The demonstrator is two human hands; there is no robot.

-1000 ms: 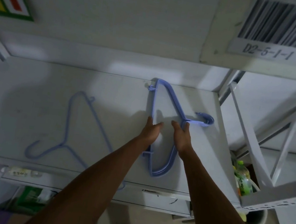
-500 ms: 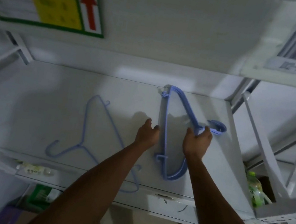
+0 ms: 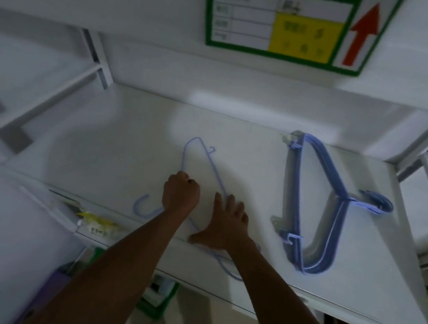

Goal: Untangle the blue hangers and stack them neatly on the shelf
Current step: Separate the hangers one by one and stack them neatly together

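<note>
Seen from my head, the shelf (image 3: 127,134) lies just below me, and both hands are on the one loose hanger (image 3: 183,157). My left hand (image 3: 180,195) is curled into a fist where the straight bar runs in, so I judge it grips that bar, though the fingers themselves are hidden. My right hand (image 3: 225,225) lies flat with its fingers spread, pressing the slanted arm down against the shelf. The hook curls out to the left of my left wrist. The far corner of the hanger runs under my right forearm and pokes past the front edge of the shelf.

Well to the right of my right hand sits the stack (image 3: 294,188), hooks pointing right, its bars lined up fairly close.

The risks I see: this hanger is thin, so a lift by the bar alone may let it flex and swing. The corner over the edge could tip it off the shelf if I ease my palm too soon. Carried across hook-first, it could snag the stack and drag it askew.
</note>
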